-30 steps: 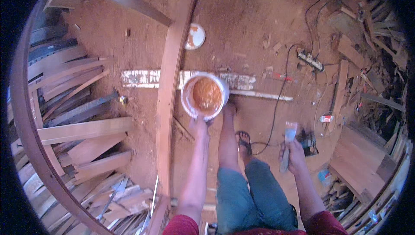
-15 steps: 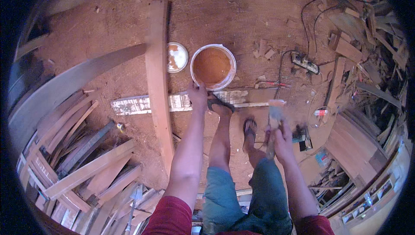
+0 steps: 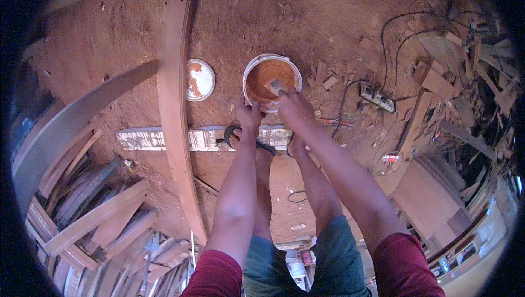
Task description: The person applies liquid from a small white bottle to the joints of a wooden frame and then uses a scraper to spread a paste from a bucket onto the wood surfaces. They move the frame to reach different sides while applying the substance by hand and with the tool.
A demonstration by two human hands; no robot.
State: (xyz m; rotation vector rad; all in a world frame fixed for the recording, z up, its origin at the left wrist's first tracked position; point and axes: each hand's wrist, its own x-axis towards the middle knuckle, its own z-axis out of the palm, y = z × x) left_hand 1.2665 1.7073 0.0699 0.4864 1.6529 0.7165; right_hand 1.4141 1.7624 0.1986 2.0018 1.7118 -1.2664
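A white round bucket (image 3: 298, 73) holds orange-brown paste (image 3: 260, 75) and stands on the dirt floor in front of me. My left hand (image 3: 249, 116) is closed on its near rim, at the left side. Over the near right rim reaches my right hand (image 3: 295, 110), wrapped round a putty knife (image 3: 276, 86) whose grey blade dips into the bucket against the paste. The knife's handle is hidden inside that hand. Left of the bucket lies a white lid (image 3: 203, 81) smeared with the same orange colour.
A long wooden plank (image 3: 174, 94) runs front to back beside the lid. My feet are by a white-streaked board (image 3: 145, 139). Cut timber (image 3: 104, 215) is piled at the left. A power strip (image 3: 377, 97) with black cables and wood scraps lie to the right.
My right hand has swung forward and left, bringing the putty knife from beside my leg into the bucket. My left hand stays on the rim. My feet have shifted.
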